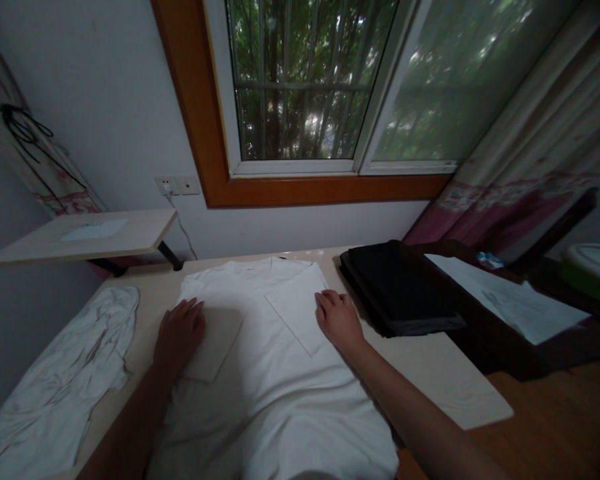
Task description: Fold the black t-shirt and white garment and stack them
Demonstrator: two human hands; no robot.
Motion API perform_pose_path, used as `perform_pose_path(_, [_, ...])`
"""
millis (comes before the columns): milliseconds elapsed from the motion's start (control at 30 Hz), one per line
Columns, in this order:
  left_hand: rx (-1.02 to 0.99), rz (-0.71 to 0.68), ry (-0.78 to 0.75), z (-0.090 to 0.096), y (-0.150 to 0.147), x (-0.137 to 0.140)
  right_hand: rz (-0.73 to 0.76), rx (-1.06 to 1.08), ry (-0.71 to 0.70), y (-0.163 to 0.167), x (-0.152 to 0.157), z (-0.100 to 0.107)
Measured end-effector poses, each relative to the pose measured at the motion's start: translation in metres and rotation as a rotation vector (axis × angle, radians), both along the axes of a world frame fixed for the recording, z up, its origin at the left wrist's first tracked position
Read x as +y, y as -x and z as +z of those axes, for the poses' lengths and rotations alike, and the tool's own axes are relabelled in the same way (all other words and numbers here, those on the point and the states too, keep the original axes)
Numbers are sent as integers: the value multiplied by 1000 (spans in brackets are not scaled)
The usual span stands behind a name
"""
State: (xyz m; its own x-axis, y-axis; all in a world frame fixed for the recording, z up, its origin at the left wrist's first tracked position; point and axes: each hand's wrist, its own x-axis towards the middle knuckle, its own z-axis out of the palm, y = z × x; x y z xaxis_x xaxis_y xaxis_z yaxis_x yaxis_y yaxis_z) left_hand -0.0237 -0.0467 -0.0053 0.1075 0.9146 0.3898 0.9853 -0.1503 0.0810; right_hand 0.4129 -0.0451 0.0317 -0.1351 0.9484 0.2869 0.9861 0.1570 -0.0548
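Note:
A white T-shirt [260, 373] lies spread on the table with its neckline away from me. Both of its sleeves are folded inward over the body; the left sleeve [219, 340] and the right sleeve [295, 303] each form a flat flap. My left hand [180, 330] rests on the shirt's left edge, beside and partly over the left flap. At the outer edge of the right flap lies my right hand [339, 317], palm down with its fingers slightly apart. Neither hand visibly grips the cloth. Toward me, the lower part of the shirt is wrinkled.
A rumpled white garment [75, 373] lies on the left. On the right is a stack of folded black cloth [400, 287]. A raised shelf [130, 230] stands at the back left, near wall sockets [177, 185]. Paper sheets [510, 297] lie on a dark surface at right.

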Motion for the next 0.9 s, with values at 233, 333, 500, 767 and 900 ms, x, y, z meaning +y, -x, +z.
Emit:
perform_pose_path(233, [-189,102,-86,6,29,-1,-50,53,40,-4,9,-4])
perform_pose_path(333, [-319,177,-16,12,36,-4,-97,35,89,-3,15,-4])
perform_pose_path(500, [-388,255,64,21,35,-7,-116,-57,145,0,25,1])
perform_pose_path(767, [-410,275,28,25,34,-7,-45,-98,146,2,48,10])
perform_pose_path(900, [-412,294,3,24,36,-6,-30,-107,164,5,63,11])
